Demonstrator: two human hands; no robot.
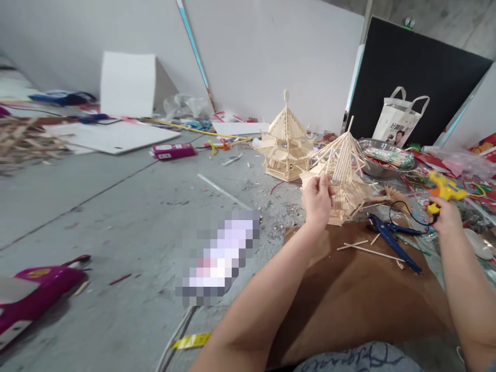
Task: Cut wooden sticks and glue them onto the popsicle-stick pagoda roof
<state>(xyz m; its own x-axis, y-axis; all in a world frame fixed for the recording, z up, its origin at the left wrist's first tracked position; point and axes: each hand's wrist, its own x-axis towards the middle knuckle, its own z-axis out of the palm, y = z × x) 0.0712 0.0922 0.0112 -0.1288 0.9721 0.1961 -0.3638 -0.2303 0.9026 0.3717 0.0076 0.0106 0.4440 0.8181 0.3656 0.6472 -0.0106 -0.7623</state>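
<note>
My left hand [318, 199] is closed at the left side of a small pavilion model [346, 188] built of thin wooden sticks; its fingertips are pinched at the roof edge, and what lies between them is hidden. Off to the right, my right hand [445, 214] grips a yellow hot glue gun [445, 187] with an orange part near its front. A finished-looking second stick pavilion [287, 144] stands behind and left of the first. In front of the near model, a blue cutter tool [395, 243] and several loose wooden sticks [368, 248] lie on a brown board [349, 294].
A metal bowl [387, 160] of packed sticks sits behind the models, near a white tote bag [399, 121]. A blurred-out phone [222, 256] lies left of my arm. Purple devices [173, 151] rest on the grey floor [116, 217]. Clutter crowds the right side.
</note>
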